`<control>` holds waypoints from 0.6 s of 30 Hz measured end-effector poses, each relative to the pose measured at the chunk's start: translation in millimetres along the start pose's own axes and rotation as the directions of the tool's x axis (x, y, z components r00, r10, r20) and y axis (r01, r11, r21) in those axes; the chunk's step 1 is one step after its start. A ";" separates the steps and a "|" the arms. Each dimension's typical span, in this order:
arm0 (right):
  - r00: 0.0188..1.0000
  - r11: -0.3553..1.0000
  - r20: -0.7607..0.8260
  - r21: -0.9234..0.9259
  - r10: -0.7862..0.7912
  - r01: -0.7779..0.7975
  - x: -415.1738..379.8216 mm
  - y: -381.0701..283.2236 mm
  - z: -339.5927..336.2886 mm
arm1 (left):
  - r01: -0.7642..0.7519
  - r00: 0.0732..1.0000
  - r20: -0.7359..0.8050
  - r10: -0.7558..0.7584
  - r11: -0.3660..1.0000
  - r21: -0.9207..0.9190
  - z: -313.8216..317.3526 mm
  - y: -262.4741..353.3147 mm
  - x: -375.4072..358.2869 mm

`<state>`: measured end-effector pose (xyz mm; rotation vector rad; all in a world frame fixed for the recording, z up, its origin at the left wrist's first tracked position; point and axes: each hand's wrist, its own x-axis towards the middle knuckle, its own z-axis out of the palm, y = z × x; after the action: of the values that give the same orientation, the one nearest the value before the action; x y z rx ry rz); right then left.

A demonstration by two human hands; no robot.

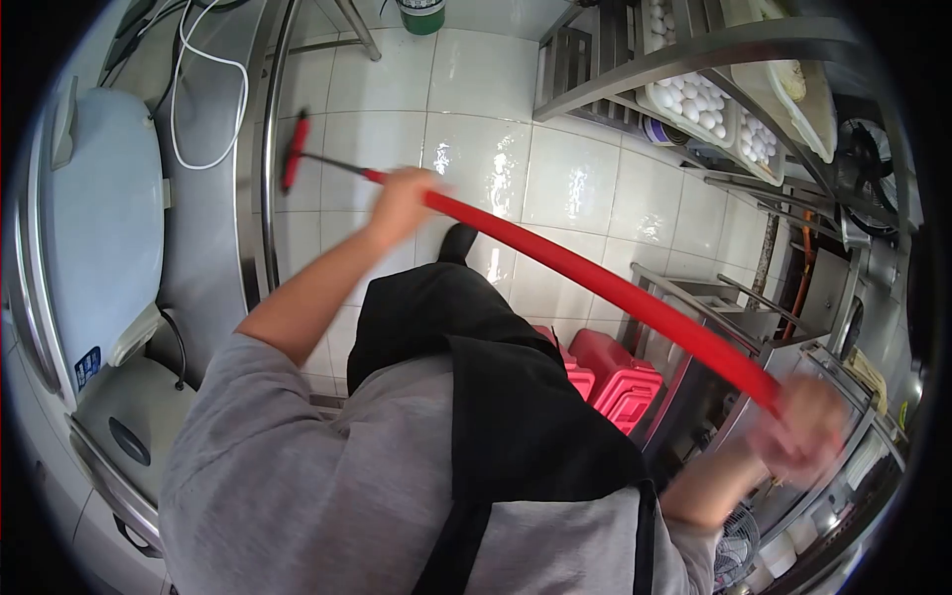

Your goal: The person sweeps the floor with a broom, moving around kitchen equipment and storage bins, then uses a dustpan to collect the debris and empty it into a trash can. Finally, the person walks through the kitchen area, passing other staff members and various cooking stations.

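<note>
A floor squeegee with a long red handle point(605, 283) slants across the view in front of my body. Its red head point(296, 151) is at the left, low over or on the tiles; contact cannot be made out. My left hand point(402, 203) is closed around the lower part of the handle, near the thin dark neck. At the handle's upper end, on the right, my right hand point(801, 431) is closed around it, smeared by motion. My black apron point(535, 426) hangs below the handle, and one dark shoe point(457, 243) shows on the floor.
White floor tiles point(570, 178) shine with reflections. A steel table point(213, 208) with a white cable stands left, a metal rack point(684, 59) with trays of eggs upper right. Red plastic containers point(620, 377) sit near my right side. A green bucket point(422, 17) is at the top.
</note>
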<state>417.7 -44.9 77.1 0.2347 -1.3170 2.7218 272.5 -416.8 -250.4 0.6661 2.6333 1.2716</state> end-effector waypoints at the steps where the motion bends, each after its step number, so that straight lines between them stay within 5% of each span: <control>1: 0.995 0.915 0.067 -0.394 -0.068 0.089 17.6 73.6 -11.2 | 0.139 0.989 -0.086 -0.124 0.970 0.200 -7.4 -64.0 -15.7; 2: 0.970 0.906 -0.090 -0.346 0.225 -0.242 22.5 122.4 -4.0 | 0.236 0.972 -0.072 -0.226 0.912 0.336 -31.5 -99.8 -31.8; 3: 0.971 0.855 0.027 -0.480 0.237 -0.195 29.1 185.4 -5.2 | 0.333 0.943 -0.114 -0.312 0.874 0.354 -39.7 -139.8 -54.8; 4: 0.960 0.968 0.234 -0.233 0.152 -0.097 38.4 208.8 -6.9 | 0.425 0.905 -0.155 -0.397 0.828 0.364 -45.1 -142.7 -60.2; 5: 0.965 0.945 0.173 -0.298 0.196 -0.138 48.3 196.6 -3.6 | 0.426 0.905 -0.151 -0.398 0.829 0.362 -39.2 -148.5 -51.3; 7: 0.984 0.913 0.013 -0.376 0.177 -0.159 53.9 150.7 -1.6 | 0.035 0.991 0.110 -0.072 0.952 0.306 -14.2 -148.5 -22.7; 8: 0.983 0.878 -0.002 -0.450 0.184 -0.165 50.8 109.4 -1.1 | 0.140 0.975 0.163 -0.152 0.986 0.086 18.1 -143.6 -13.8; 9: 0.990 0.834 0.075 -0.548 0.116 -0.056 52.8 70.5 5.4 | 0.185 0.949 0.260 -0.176 0.983 -0.008 25.4 -74.9 9.2; 10: 0.999 0.672 0.024 -0.741 0.038 -0.008 34.1 10.7 8.9 | 0.124 0.942 0.325 -0.087 0.988 -0.093 47.1 -36.6 25.2; 11: 0.862 0.529 0.459 -0.797 0.215 0.292 13.8 -133.8 2.9 | -0.073 0.969 0.214 0.126 0.968 -0.242 89.4 48.3 43.3; 12: 0.851 -0.047 0.492 -0.860 0.186 0.508 -16.4 -203.5 26.2 | -0.097 0.939 0.272 0.212 0.919 -0.381 123.8 77.8 54.0; 13: 0.946 0.574 0.297 -0.800 0.127 0.174 37.3 -123.5 96.7 | -0.153 0.934 0.213 0.286 0.861 -0.485 147.5 114.4 59.6; 14: 0.889 0.661 0.380 -0.740 0.254 0.128 33.9 -148.5 108.4 | -0.195 0.916 0.193 0.351 0.812 -0.550 169.1 143.1 65.9; 15: 0.962 0.516 0.241 -0.845 0.127 0.143 22.2 -138.2 138.3 | -0.216 0.906 0.187 0.379 0.797 -0.564 177.7 175.3 70.0; 16: 0.964 0.511 0.237 -0.848 0.121 0.144 20.6 -137.2 148.5 | -0.257 0.883 0.202 0.424 0.795 -0.549 185.9 196.6 76.0; 18: 0.960 0.295 0.165 -0.951 0.225 0.094 16.0 -136.7 165.9 | -0.216 0.824 0.313 0.472 0.773 -0.597 220.9 223.8 91.1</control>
<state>439.6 -90.2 286.7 0.4161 -2.7928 1.4063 333.6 -97.6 -211.5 1.2104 1.6998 1.6180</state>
